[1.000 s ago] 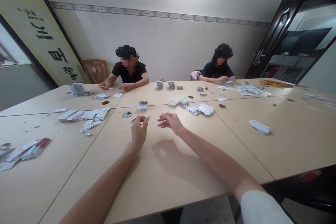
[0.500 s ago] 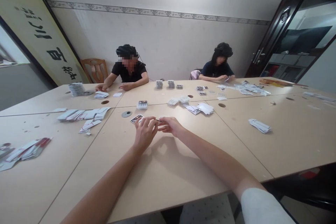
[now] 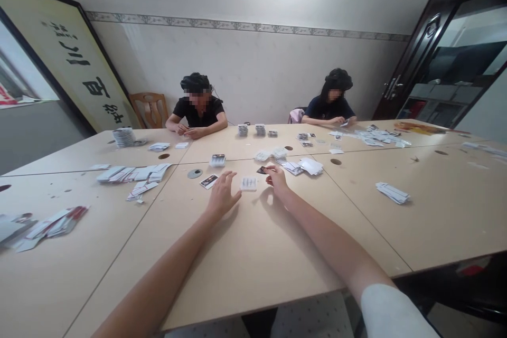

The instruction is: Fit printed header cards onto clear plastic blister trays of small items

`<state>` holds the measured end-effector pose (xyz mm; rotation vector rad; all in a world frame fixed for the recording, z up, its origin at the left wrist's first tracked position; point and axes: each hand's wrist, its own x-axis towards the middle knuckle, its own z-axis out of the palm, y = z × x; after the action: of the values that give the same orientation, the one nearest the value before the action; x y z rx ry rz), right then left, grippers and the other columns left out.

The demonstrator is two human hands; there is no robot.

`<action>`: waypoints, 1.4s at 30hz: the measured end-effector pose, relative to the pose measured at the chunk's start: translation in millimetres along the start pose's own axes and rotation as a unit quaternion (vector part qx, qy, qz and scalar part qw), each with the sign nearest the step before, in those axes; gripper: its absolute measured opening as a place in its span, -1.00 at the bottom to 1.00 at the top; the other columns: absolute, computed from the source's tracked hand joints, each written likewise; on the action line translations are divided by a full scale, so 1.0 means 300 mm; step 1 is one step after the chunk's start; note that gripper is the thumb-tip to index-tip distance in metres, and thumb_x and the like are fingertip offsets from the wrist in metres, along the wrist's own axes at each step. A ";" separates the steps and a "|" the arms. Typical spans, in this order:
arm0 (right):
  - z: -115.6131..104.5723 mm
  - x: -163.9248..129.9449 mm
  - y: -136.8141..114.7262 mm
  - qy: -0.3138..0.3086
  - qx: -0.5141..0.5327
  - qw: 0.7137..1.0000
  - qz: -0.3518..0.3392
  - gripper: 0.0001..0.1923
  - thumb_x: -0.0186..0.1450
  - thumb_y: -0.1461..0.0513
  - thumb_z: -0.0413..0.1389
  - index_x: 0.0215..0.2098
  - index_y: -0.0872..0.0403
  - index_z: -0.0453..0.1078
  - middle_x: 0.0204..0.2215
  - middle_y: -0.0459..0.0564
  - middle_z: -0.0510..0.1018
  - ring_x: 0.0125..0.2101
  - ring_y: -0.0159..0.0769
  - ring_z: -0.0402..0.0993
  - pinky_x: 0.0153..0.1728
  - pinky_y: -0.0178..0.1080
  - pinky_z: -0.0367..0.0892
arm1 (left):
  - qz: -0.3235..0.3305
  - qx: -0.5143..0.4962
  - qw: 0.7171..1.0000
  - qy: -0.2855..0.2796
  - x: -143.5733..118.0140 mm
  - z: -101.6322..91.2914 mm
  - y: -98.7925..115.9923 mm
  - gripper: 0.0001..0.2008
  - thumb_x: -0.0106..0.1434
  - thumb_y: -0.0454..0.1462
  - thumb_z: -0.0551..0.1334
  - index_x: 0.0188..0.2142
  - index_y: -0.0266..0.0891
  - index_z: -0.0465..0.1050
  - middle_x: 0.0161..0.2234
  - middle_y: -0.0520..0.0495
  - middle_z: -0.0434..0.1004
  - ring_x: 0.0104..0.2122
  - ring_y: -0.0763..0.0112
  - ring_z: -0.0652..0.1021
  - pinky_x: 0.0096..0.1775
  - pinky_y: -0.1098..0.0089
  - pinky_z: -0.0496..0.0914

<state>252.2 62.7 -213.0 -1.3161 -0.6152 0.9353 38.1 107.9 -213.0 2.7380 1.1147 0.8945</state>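
My left hand point(image 3: 223, 196) rests over the tan table point(image 3: 253, 253) with its fingers spread and nothing in it. A white card point(image 3: 249, 184) lies just right of it. Left of its fingertips lies a picture card point(image 3: 208, 181). My right hand point(image 3: 277, 179) reaches further out and pinches a small dark card point(image 3: 262, 170) at its fingertips, low over the table. A short stack of cards point(image 3: 217, 160) stands beyond the left hand.
A grey disc point(image 3: 194, 173) lies near the picture card. Fanned white cards point(image 3: 132, 174) spread at the left, loose white packets point(image 3: 304, 165) at the right, a small pile point(image 3: 392, 192) further right. Two people point(image 3: 198, 108) point(image 3: 331, 103) sit across, handling cards. Round holes point(image 3: 335, 161) dot the table.
My hands were together over the table; they have parted. A white card now lies on the table, and the right hand has moved forward with a dark card in it.
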 end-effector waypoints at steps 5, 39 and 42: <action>-0.019 0.010 -0.017 0.001 0.007 0.999 -0.040 -0.67 0.42 0.13 0.17 0.08 0.12 0.40 -0.02 0.06 0.52 -0.13 -0.22 0.55 -0.14 -0.09 0.54 | -0.046 -0.026 0.987 -0.150 0.142 0.074 -0.015 -0.45 0.33 -0.10 0.31 0.24 -0.23 0.32 0.33 -0.27 0.20 0.32 -0.11 0.22 0.28 -0.26 0.11; 0.035 -0.698 -0.637 -0.035 -0.032 0.881 -0.471 -0.91 0.29 0.24 0.22 -0.38 0.06 0.46 -0.45 -0.15 0.44 -0.67 -0.60 0.23 -0.72 -0.49 0.16 | 0.058 -0.600 0.794 -0.074 0.071 -0.687 0.463 -0.45 0.18 -0.29 0.46 0.09 -0.12 0.29 -0.17 -0.09 0.62 -0.25 0.30 0.68 -0.27 0.43 0.63; 0.032 -0.716 -0.634 -0.027 -0.031 0.877 -0.479 -0.96 0.29 0.25 0.24 -0.34 0.04 0.50 -0.31 -0.11 0.52 -0.64 -0.59 0.32 -0.72 -0.47 0.24 | 0.072 -0.599 0.792 -0.094 0.038 -0.711 0.459 -0.52 0.28 -0.26 0.39 0.13 -0.09 0.30 -0.08 -0.12 0.59 -0.16 0.28 0.66 -0.18 0.38 0.64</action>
<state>175.8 -112.7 1.2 -0.8495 -1.1938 0.1256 17.0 -20.8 5.2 1.7384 0.1070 0.8564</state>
